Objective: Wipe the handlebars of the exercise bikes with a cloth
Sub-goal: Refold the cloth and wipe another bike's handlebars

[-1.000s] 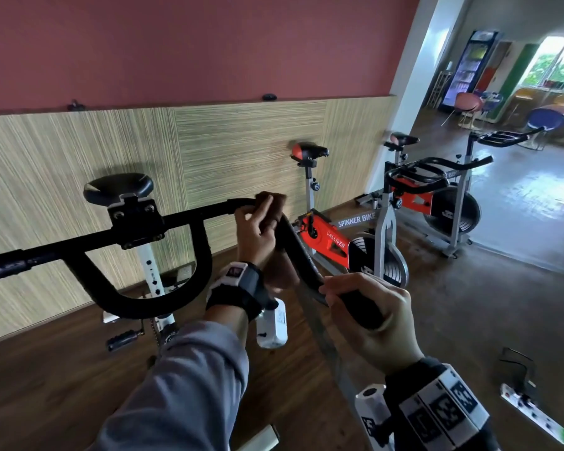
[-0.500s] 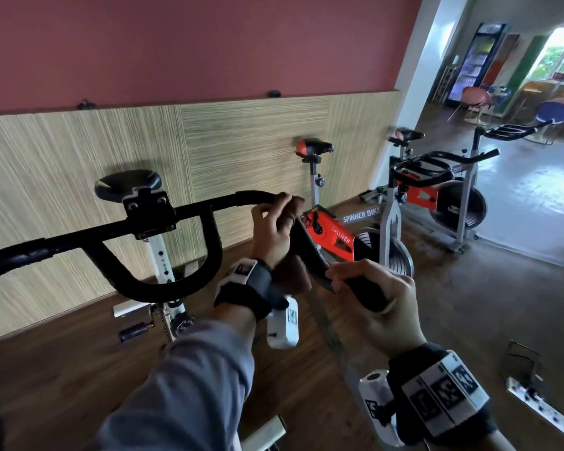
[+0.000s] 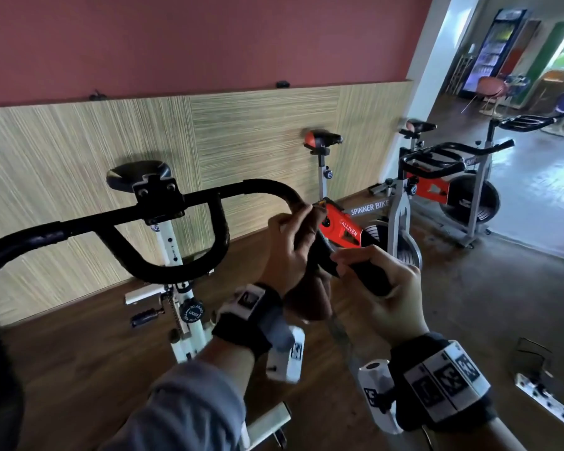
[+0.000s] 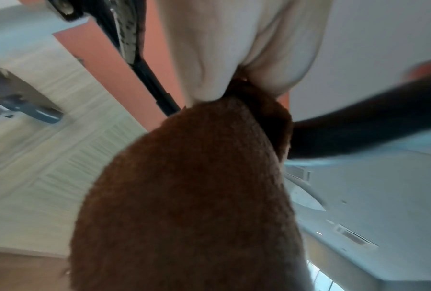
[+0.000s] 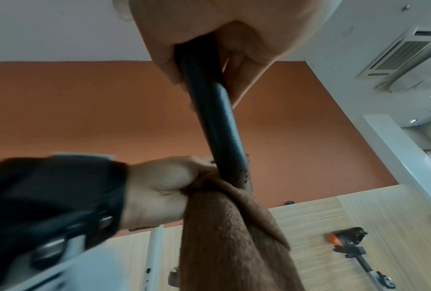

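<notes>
Head view: orange bike [image 3: 342, 227] stands just behind gripped handlebar [image 3: 261, 187].

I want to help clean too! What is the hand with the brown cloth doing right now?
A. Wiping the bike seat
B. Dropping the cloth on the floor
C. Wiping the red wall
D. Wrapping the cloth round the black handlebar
D: the left hand holds the brown cloth wrapped round the black handlebar, while the right hand grips the bar's end.
</notes>
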